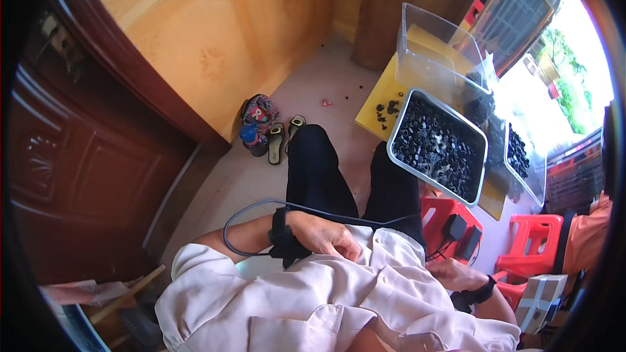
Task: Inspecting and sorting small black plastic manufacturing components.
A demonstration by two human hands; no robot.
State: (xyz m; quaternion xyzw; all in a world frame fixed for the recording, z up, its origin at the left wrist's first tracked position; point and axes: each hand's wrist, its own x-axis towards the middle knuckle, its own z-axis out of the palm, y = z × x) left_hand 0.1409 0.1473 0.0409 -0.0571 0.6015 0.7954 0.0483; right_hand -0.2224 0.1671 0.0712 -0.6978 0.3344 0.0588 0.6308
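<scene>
My left hand (pixel 324 234) lies against the front of my light shirt (pixel 339 287), its fingers curled downward. Whether the cloth or something small is between them is hidden. A black strap (pixel 282 234) circles that wrist, with a grey cable (pixel 313 210) looping away across my lap. At the shirt's right side, my right hand (pixel 456 275) has its fingers bent together; what they hold, if anything, cannot be made out. That wrist also wears a black band (pixel 481 291). Nearest to the right hand is a red stool (pixel 438 216) bearing a black adapter (pixel 454 227) and cords.
A metal tray (pixel 484 168) of small black parts stands ahead on the right, by a clear plastic bin (pixel 417 49) and a yellow board (pixel 375 107). Sandals (pixel 276 145) and a blue-topped bottle (pixel 251 137) sit by the wall. Another person's orange sleeve (pixel 587 238) shows far right.
</scene>
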